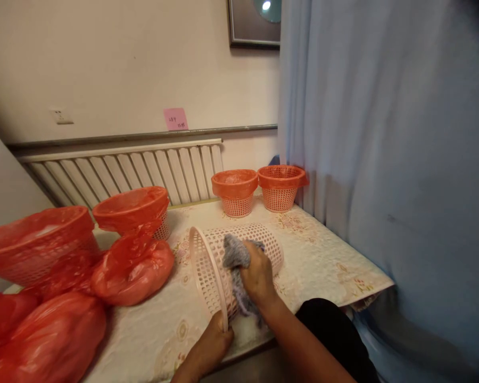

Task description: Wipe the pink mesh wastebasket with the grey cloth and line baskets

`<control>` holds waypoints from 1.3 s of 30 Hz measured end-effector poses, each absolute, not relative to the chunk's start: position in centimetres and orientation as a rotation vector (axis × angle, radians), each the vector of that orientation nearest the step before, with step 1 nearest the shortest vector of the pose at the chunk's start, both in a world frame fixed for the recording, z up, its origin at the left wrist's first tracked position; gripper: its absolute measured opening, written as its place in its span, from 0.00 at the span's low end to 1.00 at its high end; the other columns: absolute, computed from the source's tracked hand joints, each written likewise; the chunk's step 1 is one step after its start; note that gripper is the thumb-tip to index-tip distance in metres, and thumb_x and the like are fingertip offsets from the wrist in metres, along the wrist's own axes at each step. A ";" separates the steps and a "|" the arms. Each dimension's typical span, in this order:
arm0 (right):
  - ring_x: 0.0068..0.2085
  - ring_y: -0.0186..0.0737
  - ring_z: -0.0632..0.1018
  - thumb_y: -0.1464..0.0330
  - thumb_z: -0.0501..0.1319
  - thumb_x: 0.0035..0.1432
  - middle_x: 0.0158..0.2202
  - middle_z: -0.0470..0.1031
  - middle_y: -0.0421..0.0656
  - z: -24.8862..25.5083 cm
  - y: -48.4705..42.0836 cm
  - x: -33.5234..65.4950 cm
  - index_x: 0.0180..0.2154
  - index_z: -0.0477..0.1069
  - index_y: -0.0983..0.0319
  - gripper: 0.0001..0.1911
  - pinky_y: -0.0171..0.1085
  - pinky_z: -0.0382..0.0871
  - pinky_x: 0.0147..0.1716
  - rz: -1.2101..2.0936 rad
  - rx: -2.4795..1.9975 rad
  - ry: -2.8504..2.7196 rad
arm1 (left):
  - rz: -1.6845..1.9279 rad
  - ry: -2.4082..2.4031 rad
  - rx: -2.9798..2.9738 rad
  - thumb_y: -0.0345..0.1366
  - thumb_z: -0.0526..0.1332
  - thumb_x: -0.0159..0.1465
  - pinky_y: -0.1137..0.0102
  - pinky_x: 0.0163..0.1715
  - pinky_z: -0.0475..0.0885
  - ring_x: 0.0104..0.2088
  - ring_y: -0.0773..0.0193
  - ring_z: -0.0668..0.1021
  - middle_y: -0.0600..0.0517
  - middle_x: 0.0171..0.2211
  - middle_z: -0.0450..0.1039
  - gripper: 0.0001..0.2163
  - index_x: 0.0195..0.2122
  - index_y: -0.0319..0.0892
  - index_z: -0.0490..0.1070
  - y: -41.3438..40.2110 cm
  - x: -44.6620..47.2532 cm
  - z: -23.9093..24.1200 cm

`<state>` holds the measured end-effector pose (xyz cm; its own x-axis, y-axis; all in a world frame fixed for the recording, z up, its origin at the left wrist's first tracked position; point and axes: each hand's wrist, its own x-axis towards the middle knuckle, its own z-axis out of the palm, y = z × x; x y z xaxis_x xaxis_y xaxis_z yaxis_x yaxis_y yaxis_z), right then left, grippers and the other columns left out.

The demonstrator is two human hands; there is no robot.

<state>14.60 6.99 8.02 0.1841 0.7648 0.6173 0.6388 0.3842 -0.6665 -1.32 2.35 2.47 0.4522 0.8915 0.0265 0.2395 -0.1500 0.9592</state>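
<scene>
A pale pink mesh basket [207, 266] lies on its side on the table, its open mouth facing left. My left hand [214, 340] is closed on the lower rim of the basket near the table's front edge. My right hand [257, 276] presses a grey cloth [234, 252] against the basket's outer wall, fingers closed on the cloth. Part of the cloth hangs down under my right hand.
Two orange-lined baskets [235, 191] [281, 186] stand at the back by the radiator [123, 167]. More red-bagged baskets [133, 210] [35, 242] and full red bags [131, 271] [43, 335] crowd the left. A blue curtain [383, 133] hangs along the table's [323, 255] right edge.
</scene>
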 end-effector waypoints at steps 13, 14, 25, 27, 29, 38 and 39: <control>0.35 0.43 0.72 0.71 0.53 0.56 0.34 0.75 0.47 5.4 11.2 24.0 0.41 0.73 0.64 0.13 0.36 0.57 0.35 -0.004 -1.806 -1.088 | 0.749 0.964 1.684 0.27 0.61 0.54 0.52 0.65 0.52 0.62 0.48 0.66 0.47 0.56 0.73 0.25 0.55 0.43 0.71 2.5 -1.8 3.7; 0.35 0.42 0.72 0.71 0.53 0.56 0.34 0.75 0.47 5.3 11.1 23.9 0.41 0.73 0.64 0.13 0.36 0.57 0.34 -0.008 -1.806 -1.088 | 0.802 0.948 1.652 0.29 0.63 0.55 0.53 0.65 0.54 0.62 0.47 0.67 0.45 0.57 0.73 0.25 0.56 0.42 0.69 2.8 -1.6 4.3; 0.34 0.42 0.72 0.72 0.53 0.56 0.33 0.75 0.45 4.8 10.5 22.6 0.41 0.73 0.63 0.13 0.36 0.57 0.34 -0.007 -1.776 -1.126 | 1.031 0.872 1.307 0.28 0.60 0.52 0.54 0.65 0.55 0.59 0.50 0.70 0.46 0.53 0.76 0.27 0.55 0.38 0.69 3.6 -0.2 6.9; 0.35 0.42 0.72 0.71 0.53 0.56 0.33 0.76 0.45 4.7 10.5 22.5 0.41 0.73 0.63 0.13 0.36 0.58 0.34 -0.001 -1.765 -1.133 | 1.039 0.863 1.322 0.28 0.59 0.52 0.55 0.65 0.54 0.60 0.51 0.70 0.47 0.54 0.75 0.27 0.56 0.39 0.69 3.6 -0.4 6.6; 0.36 0.43 0.73 0.70 0.53 0.56 0.34 0.76 0.46 4.6 10.6 22.4 0.42 0.72 0.63 0.13 0.36 0.58 0.34 0.003 -1.757 -1.137 | 1.036 0.857 1.328 0.28 0.59 0.52 0.55 0.65 0.54 0.60 0.51 0.70 0.47 0.55 0.74 0.27 0.56 0.39 0.68 3.6 -0.5 6.4; 0.36 0.43 0.73 0.70 0.54 0.55 0.34 0.76 0.45 3.9 11.0 22.3 0.43 0.72 0.62 0.14 0.36 0.59 0.35 0.013 -1.742 -1.138 | 1.008 0.856 1.320 0.28 0.60 0.52 0.52 0.64 0.56 0.59 0.50 0.71 0.48 0.53 0.76 0.27 0.55 0.41 0.69 3.7 -0.6 6.3; 0.36 0.43 0.73 0.70 0.54 0.55 0.34 0.76 0.45 3.9 11.0 22.2 0.42 0.72 0.62 0.14 0.36 0.59 0.35 0.016 -1.739 -1.142 | 1.007 0.854 1.326 0.28 0.60 0.52 0.53 0.65 0.55 0.59 0.50 0.70 0.48 0.53 0.76 0.27 0.55 0.41 0.70 3.8 -0.6 6.3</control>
